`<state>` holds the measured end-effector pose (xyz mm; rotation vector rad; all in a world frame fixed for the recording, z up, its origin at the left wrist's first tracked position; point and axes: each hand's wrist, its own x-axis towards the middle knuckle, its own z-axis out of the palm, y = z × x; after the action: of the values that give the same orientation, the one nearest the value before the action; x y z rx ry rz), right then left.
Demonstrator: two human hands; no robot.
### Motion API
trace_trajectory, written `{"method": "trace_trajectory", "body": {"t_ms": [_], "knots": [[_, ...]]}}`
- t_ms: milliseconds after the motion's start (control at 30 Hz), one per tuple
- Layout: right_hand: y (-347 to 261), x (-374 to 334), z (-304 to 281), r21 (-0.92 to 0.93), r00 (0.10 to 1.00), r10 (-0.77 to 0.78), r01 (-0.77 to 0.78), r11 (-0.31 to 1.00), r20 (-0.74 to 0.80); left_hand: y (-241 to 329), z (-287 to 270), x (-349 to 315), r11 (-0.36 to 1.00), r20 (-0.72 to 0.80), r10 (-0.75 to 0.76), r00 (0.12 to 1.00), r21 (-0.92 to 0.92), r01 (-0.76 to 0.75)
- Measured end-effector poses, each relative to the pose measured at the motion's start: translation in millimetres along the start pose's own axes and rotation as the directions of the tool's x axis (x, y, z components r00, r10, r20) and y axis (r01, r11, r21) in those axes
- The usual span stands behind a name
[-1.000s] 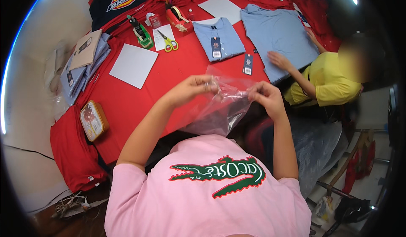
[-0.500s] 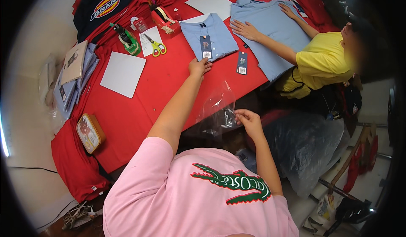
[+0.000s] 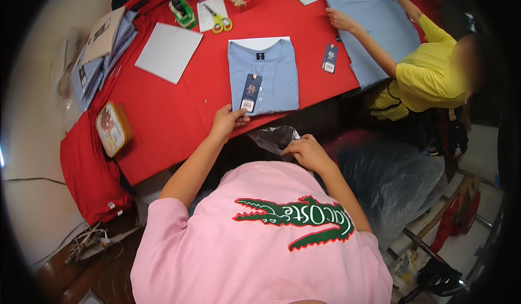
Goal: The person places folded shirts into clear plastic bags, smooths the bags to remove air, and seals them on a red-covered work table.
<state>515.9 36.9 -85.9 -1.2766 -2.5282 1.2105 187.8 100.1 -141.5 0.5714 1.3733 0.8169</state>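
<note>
Folded light-blue shirt (image 3: 279,81) is laid on the red-covered desk (image 3: 179,103), collar away, lower edge just beside the desk's front edge. White sheet (image 3: 258,43) is exposed at the collar; its reach underneath can't be told. Navy hang tag (image 3: 250,91) is draped down the shirt front.

Hands: shirt's near left corner is pinched by the left hand (image 3: 228,121), thumb on top, fingers partly hidden. Clear plastic bag (image 3: 269,139) is gripped at its rim by the right hand (image 3: 306,149), just off the desk edge, mouth seemingly spread.

Handling, as judged: fold and sheet are best gripped together, else layers may be slid apart. Tag is best kept flat, not dragged by the thumb. Bag mouth is best held wide and near desk height; thin film is easily snagged by a corner. Any overhang is best supported from below.

Around: loose second tag (image 3: 329,58) is placed to the right. Larger blue shirt (image 3: 366,33) is attended by a co-worker's hand (image 3: 343,21). Pale board (image 3: 169,52) and yellow-handled scissors (image 3: 221,23) are parked farther left.
</note>
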Motion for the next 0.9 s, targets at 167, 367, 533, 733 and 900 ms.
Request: {"method": "trace_trajectory", "body": {"t_ms": [167, 367, 533, 733, 900], "knots": [[-6, 3, 25, 0.043, 0.987, -0.061, 0.055, 0.998, 0.147, -52, -23, -93, 0.997, -0.075, -0.044, 0.996, -0.069, 0.039], [-8, 16, 37, 0.001, 0.971, -0.13, 0.132, 0.991, 0.2, -48, -19, -159, 0.791, -0.066, 0.366, 0.928, 0.547, -0.273], [-16, 30, 25, 0.038, 0.985, -0.116, 0.113, 0.993, 0.125, -51, 6, -152, 0.519, 0.384, 0.431, 0.816, 0.634, -0.573], [4, 28, 5, -0.048, 0.997, -0.069, 0.067, 0.997, -0.026, -85, 2, -122, 0.339, 0.354, 0.391, 0.85, 0.803, -0.49], [22, 32, -14, -0.317, 0.952, -0.214, 0.138, 0.938, -0.219, -91, 11, -115, 0.327, 0.317, 0.431, 0.845, 0.818, -0.474]]}}
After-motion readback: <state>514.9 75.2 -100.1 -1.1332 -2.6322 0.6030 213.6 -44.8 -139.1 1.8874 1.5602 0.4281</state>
